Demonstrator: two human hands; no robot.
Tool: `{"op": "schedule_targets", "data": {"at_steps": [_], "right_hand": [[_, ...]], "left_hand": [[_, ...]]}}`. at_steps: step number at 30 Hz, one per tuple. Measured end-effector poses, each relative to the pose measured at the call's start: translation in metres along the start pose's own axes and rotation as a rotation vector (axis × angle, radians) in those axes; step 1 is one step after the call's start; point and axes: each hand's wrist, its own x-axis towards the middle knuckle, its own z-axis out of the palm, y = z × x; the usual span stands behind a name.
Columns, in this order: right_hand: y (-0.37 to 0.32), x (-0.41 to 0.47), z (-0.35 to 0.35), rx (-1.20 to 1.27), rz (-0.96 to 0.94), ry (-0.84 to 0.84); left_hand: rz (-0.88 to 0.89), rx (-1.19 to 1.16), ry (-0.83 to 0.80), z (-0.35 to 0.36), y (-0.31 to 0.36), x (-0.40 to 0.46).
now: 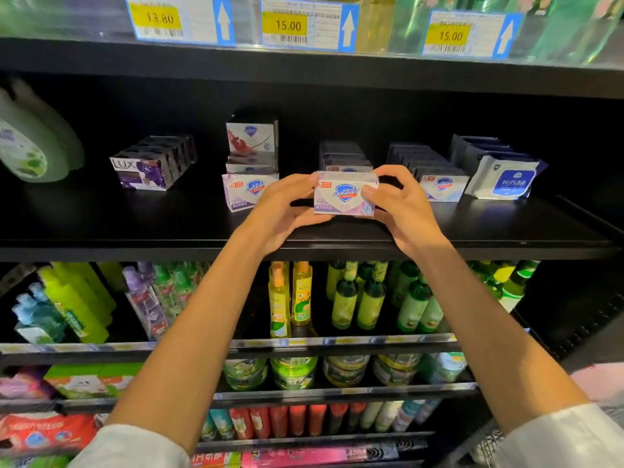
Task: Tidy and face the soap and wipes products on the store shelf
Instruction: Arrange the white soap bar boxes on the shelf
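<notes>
Soap box [345, 194] – white-lilac, blue shield logo; shelf [135, 224] black; price tags [155, 19] yellow.

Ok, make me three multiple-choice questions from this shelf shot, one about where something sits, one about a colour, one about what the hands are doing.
1. Where are the Lux boxes relative to the held Safeguard box?
A. left B. right C. shelf below
2. The price tags show prices on what colour?
A. red B. yellow C. green
3. The Safeguard box is
A. lying untouched B. held by one hand C. held by both hands

Answers: 1 A, Lux sits further left on the same shelf. 2 B, yellow patches behind 15.00. 3 C, left hand and right hand grip its ends.
</notes>
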Motion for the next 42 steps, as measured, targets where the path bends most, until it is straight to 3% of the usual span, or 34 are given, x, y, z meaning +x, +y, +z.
{"op": "schedule_targets", "data": {"at_steps": [17,27,34,38,42], "right_hand": [[0.003,0.003,0.001,0.096,0.080,-0.032],[0.003,0.001,-0.006,0.049,0.010,-0.085],[0.001,0.000,-0.005,0.016,0.046,-0.148],[0.001,0.002,-0.002,0.111,0.104,-0.110],[0.001,0.002,-0.001,0.051,0.111,-0.103]], "left_hand": [[0.025,-0.043,0.035,-0.004,-0.002,0.001],[-0.019,-0.115,0.059,-0.003,-0.001,0.002],[-0.019,-0.016,0.040,-0.007,-0.001,0.001],[0.007,-0.027,0.032,-0.010,-0.002,0.003],[0.049,0.058,-0.007,-0.010,-0.004,0.002]]}}
